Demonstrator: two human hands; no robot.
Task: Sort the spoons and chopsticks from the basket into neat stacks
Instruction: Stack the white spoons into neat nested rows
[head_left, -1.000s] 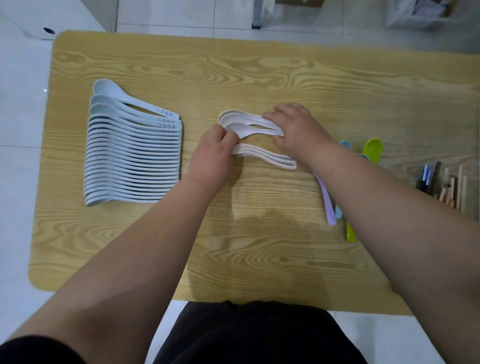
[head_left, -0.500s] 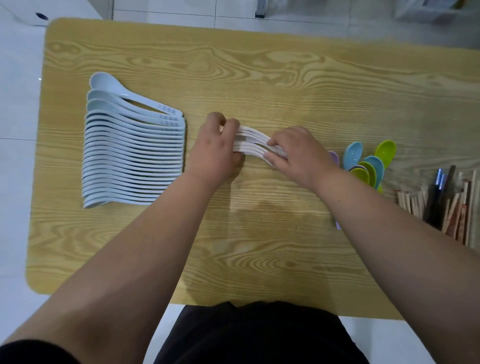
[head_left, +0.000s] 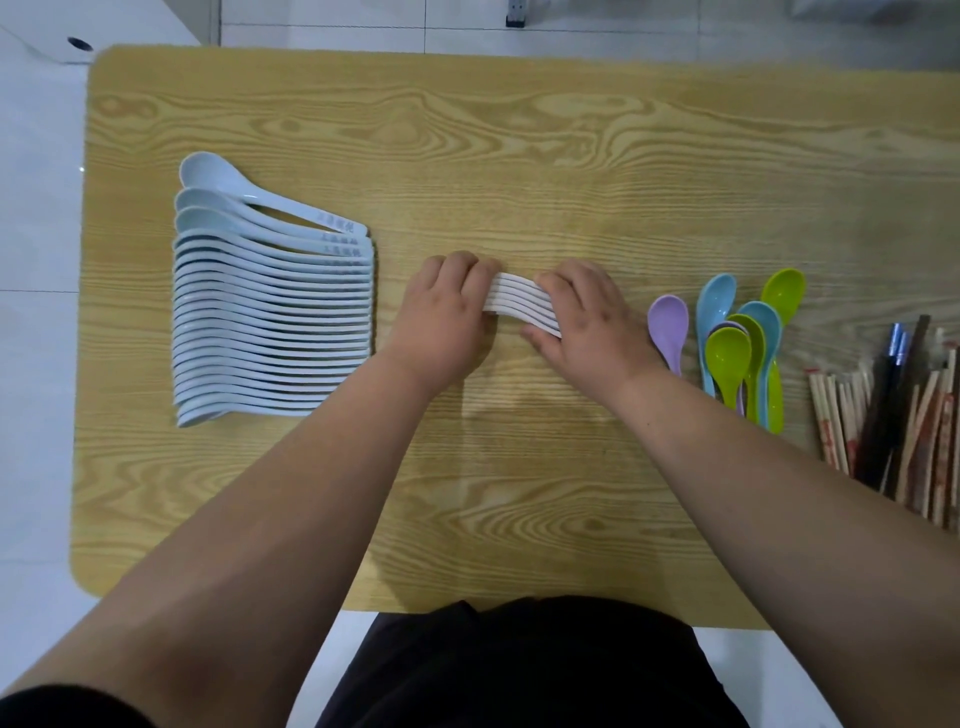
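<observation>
white spoons (head_left: 519, 299) are held as one tight bundle on the table (head_left: 519, 156), near and to the right of the pale blue stack (head_left: 270, 312). a second ago they were fanned in two loose groups; these are now pressed together. left hand (head_left: 441, 317) is curled over the bowl end, right hand (head_left: 587, 317) over the handle end, both gripping. coloured spoons (head_left: 743, 338) and chopsticks (head_left: 883, 415) are noted further right of the pale blue stack. white stack is judged nearly squared.
</observation>
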